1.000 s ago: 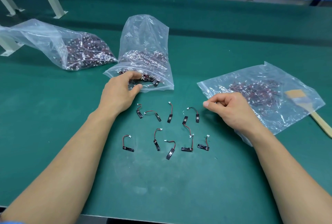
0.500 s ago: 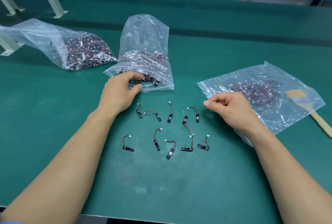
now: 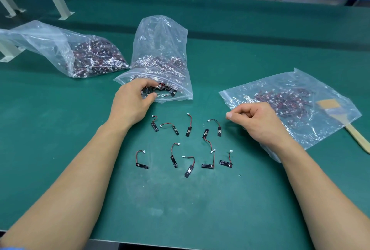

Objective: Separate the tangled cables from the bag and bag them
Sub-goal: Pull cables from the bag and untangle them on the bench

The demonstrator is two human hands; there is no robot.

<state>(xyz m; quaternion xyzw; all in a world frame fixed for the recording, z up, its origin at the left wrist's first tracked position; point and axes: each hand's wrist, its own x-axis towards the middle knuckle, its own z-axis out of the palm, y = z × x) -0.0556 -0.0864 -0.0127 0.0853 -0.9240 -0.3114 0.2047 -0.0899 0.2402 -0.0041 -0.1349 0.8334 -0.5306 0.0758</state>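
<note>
- Head view: we see the fingers [image 3: 147, 86] of the left hand [image 3: 131, 105] curled into the open mouth of the middle bag [image 3: 160, 49]. With the thumb beneath, they close round a clump of tangled cables [image 3: 166, 90] just inside the lip.
- Fingers [image 3: 243, 112] of the right hand [image 3: 258, 122] are drawn into a loose fist, with the thumb tip pressed against the forefinger. We see nothing between them.
- That hand sits to the right of the middle bag and nearer to us, resting on the near left part of a flat bag [image 3: 324, 129].
- Directly on our side of the middle bag, between the two hands, the separated cables [image 3: 188, 131] lie singly on the green surface [image 3: 200, 209] in two rough rows. Each is a short black strip with a red-and-black wire and a white plug.
- The middle bag stands slumped, its lower part packed with more cables.
- To its left, a third bag [image 3: 50, 47] lies on its side, also full of cables.
- The flat bag, well to the right of the middle bag, holds a thin spread of cables.
- A brush [image 3: 352, 131] lies across that flat bag's right side, its handle running off onto the surface.
</note>
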